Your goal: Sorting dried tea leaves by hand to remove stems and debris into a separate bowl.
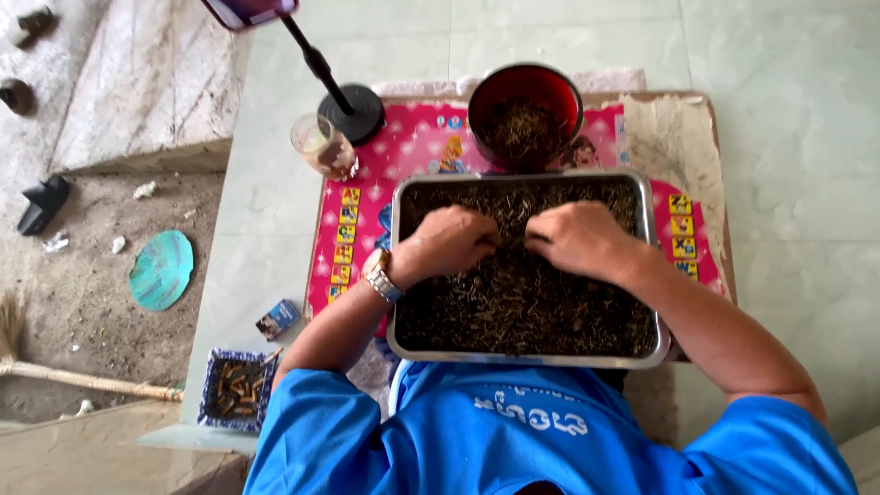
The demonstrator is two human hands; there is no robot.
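Both hands, the left hand [446,240] and right hand [579,238], sit side by side in the shredded leaf [522,307] inside the tray [527,356], bowl [525,110] behind it, glass [323,145] and stand [351,112] off left.

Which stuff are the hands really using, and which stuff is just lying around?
In use: left hand, right hand, metal tray of dark shreds, red bowl.

Lying about: glass, small box, blue dish, broom, green disc.
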